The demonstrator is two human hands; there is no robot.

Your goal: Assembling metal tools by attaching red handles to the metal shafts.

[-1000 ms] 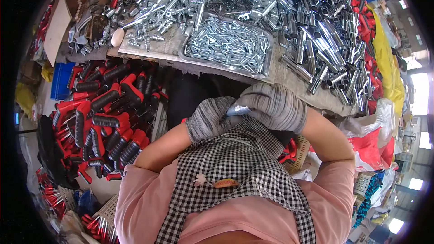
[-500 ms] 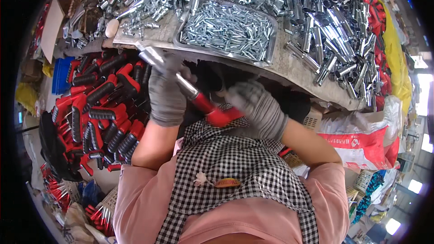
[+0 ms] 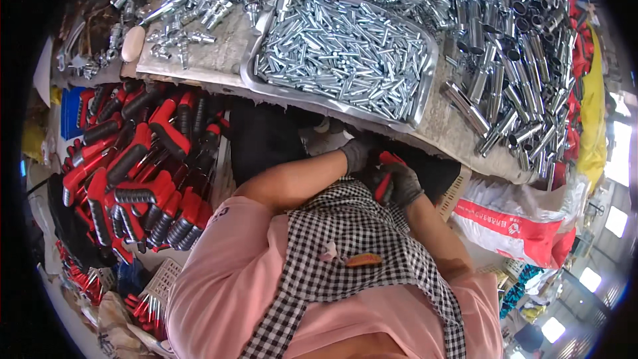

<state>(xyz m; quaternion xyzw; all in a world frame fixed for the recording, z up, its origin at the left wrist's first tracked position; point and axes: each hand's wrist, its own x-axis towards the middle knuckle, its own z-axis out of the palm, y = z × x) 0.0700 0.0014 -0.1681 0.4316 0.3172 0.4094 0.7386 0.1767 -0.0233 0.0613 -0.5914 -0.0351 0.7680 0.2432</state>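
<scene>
Both my hands wear grey gloves and are close together over my lap, below the bench edge. My right hand [image 3: 407,185] is closed around a red handle [image 3: 383,187], and a red end also shows above its fingers. Only part of this handle is visible; the rest lies behind the glove and in shadow. My left hand [image 3: 357,157] reaches across from the left, just beside the right one. Its fingers are turned away and dark, so whether it grips anything is hidden. In front of me on the bench is a metal tray [image 3: 249,73] of small silver pins.
Red-and-black angled handles [image 3: 143,173] are heaped at my left. Chrome tubes [image 3: 492,86] pile up on the right of the bench, with silver fittings [image 3: 216,13] on its left. A white-and-red sack [image 3: 495,219] stands at the right; a pale oval object [image 3: 133,44] lies at the bench's left edge.
My left hand has moved down and right from the bench edge to beside my right hand. The silver-collared red handle has come down into the lap area, and its metal part is out of sight.
</scene>
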